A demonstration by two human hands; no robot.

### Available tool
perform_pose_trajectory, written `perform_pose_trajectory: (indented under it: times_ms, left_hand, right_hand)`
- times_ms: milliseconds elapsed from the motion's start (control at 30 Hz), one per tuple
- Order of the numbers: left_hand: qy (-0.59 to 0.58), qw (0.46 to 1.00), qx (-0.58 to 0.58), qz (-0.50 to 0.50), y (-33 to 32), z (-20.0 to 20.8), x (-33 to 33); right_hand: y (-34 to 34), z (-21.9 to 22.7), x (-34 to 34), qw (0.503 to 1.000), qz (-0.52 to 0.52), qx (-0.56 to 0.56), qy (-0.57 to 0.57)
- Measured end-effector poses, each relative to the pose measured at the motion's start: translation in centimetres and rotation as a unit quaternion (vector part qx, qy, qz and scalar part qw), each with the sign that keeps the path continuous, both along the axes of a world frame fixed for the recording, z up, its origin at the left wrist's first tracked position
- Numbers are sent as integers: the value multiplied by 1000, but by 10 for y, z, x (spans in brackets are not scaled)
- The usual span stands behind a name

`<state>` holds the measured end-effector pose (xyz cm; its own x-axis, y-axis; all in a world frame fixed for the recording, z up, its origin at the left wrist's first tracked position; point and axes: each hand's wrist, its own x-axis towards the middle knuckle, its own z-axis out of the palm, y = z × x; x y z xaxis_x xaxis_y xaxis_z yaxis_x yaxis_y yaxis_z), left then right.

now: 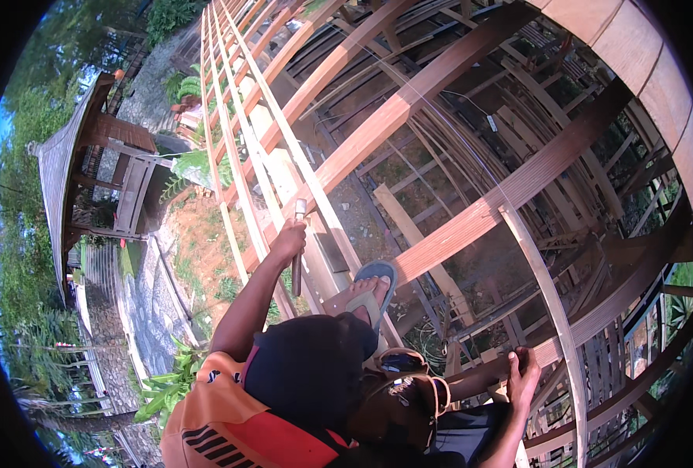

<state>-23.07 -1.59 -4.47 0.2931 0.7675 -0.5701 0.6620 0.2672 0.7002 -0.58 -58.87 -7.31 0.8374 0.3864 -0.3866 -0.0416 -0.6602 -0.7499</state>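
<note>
My left hand [289, 242] is closed around a hammer [296, 269], with its pale metal head up and its dark handle hanging below my fist. Light wooden battens [272, 175] run just beside and beneath it. At the lower right, my right hand [523, 376] is closed, fingers curled and thumb raised, by the lower part of a reddish wooden rafter [463, 232]. What its fingers hold, if anything, is hidden. A dark open pouch [399, 398] with small metal pieces, perhaps nails, hangs at my waist. My sandalled foot [370, 294] rests on the timber frame.
More rafters cross the open roof frame, with gaps showing ground and stacked timber [421, 222] far below. A long thin strip [545, 288] lies across the rafters near my right hand. Brown boards [627, 39] edge the upper right. A small roofed hut [89, 171] stands left.
</note>
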Motion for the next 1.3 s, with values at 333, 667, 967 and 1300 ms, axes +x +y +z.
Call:
perform_pose_trajectory:
  times_ms: [333, 667, 967, 1300]
  left_hand:
    - [212, 951, 223, -45, -27, -207, -79]
    - [296, 924, 240, -40, -32, -215, -95]
    - [277, 941, 177, -78, -78, -198, -103]
    - [310, 927, 200, -72, -77, -218, -119]
  right_hand:
    - [9, -6, 1, 998, 32, -20, 41]
    - [7, -10, 4, 995, -48, 13, 87]
    - [12, -8, 15, 994, -32, -19, 100]
    - [7, -30, 1, 999, 0, 40, 32]
